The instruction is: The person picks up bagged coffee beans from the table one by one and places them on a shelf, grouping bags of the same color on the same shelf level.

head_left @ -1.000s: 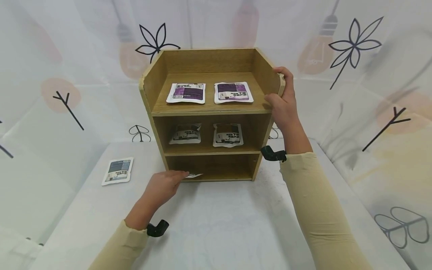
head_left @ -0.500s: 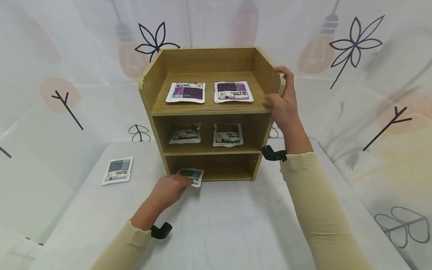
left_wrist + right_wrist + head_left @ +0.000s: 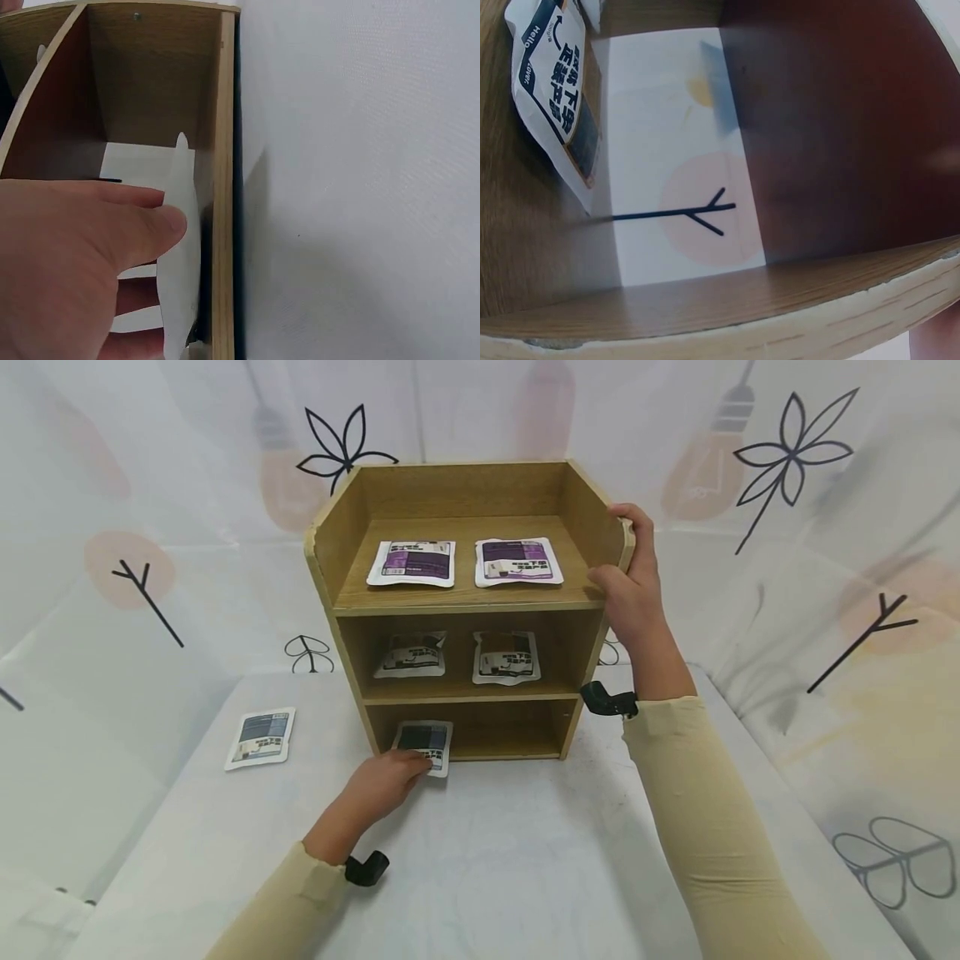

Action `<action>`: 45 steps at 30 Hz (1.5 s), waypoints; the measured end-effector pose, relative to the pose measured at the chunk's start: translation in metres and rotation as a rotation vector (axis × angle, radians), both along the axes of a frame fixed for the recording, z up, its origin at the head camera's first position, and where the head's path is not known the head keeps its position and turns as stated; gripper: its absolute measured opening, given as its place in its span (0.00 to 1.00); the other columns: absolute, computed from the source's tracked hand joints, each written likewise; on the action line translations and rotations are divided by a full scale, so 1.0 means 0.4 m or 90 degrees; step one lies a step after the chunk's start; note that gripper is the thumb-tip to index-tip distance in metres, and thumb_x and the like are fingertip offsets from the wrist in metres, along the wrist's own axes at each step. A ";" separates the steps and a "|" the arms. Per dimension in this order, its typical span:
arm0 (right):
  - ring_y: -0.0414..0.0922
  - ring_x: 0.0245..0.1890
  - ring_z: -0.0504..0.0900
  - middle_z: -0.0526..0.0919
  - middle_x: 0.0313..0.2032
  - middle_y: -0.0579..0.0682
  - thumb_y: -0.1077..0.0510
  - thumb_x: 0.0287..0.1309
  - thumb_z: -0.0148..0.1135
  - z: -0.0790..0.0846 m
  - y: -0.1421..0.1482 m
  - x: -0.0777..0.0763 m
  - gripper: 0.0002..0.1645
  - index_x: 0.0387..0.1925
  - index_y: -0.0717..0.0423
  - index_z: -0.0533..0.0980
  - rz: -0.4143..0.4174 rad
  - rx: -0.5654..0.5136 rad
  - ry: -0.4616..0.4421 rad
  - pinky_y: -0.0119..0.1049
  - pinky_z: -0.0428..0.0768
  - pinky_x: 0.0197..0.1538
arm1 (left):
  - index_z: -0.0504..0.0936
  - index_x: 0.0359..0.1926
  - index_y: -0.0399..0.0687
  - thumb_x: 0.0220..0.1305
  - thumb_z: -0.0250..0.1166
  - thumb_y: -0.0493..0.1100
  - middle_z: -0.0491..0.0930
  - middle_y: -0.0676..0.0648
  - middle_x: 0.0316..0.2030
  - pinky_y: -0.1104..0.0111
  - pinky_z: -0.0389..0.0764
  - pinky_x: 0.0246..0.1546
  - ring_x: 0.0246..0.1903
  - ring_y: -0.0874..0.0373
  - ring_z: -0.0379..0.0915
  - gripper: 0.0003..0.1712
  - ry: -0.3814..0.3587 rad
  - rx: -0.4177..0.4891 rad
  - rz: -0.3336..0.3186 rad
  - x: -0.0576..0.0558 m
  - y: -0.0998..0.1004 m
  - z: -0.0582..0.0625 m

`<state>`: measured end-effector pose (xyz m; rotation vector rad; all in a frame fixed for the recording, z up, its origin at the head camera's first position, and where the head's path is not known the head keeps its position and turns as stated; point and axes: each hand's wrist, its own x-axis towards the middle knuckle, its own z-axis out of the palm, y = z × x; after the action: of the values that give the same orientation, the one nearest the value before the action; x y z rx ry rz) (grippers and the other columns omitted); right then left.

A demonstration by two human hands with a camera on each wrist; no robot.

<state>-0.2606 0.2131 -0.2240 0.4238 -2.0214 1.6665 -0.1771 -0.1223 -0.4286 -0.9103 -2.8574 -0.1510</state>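
A three-tier wooden shelf (image 3: 480,606) stands on the white table. At the left of its bottom compartment, my left hand (image 3: 382,781) pinches a white packet (image 3: 435,739) with a dark label, thumb on one face and fingers behind. The left wrist view shows this packet (image 3: 180,262) nearly edge-on, just above the bottom board's front edge. My right hand (image 3: 633,581) grips the front edge of the shelf's upper right side panel. Only a bit of the right hand (image 3: 937,334) shows in the right wrist view.
Two purple-label packets, left (image 3: 412,564) and right (image 3: 517,562), lie on the top tier. Two dark-label packets, left (image 3: 412,656) and right (image 3: 506,658), are in the middle compartment. A blue-label packet (image 3: 260,738) lies on the table (image 3: 480,860) at left.
The packet in my left hand was nearly edge-on inside the bottom compartment; its labelled face now shows, with its lower edge over the front board. The left hand shifted slightly right. The right hand stayed put.
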 end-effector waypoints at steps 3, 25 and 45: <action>0.46 0.62 0.62 0.59 0.64 0.42 0.70 0.52 0.44 0.001 0.001 0.000 0.40 0.63 0.32 0.59 0.002 -0.002 0.002 0.42 0.65 0.59 | 0.85 0.49 0.52 0.63 0.64 0.38 0.85 0.51 0.47 0.61 0.83 0.48 0.48 0.55 0.82 0.13 -0.006 0.002 0.007 -0.010 0.004 -0.007; 0.46 0.62 0.62 0.59 0.64 0.42 0.70 0.52 0.44 -0.001 0.002 -0.002 0.41 0.64 0.32 0.59 0.002 0.000 0.007 0.44 0.65 0.59 | 0.84 0.49 0.49 0.67 0.58 0.36 0.84 0.48 0.49 0.60 0.82 0.52 0.49 0.51 0.81 0.13 -0.011 -0.007 0.051 -0.078 0.029 -0.029; 0.45 0.61 0.62 0.59 0.64 0.43 0.70 0.52 0.44 0.001 0.002 0.002 0.41 0.64 0.32 0.59 0.004 -0.006 0.003 0.43 0.65 0.59 | 0.82 0.53 0.48 0.67 0.59 0.37 0.81 0.46 0.53 0.59 0.80 0.55 0.54 0.51 0.78 0.15 -0.010 0.013 0.089 -0.082 0.033 -0.043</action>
<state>-0.2597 0.2140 -0.2236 0.4314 -2.0101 1.6763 -0.2101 -0.1092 -0.4460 -0.7054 -2.9149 -0.1727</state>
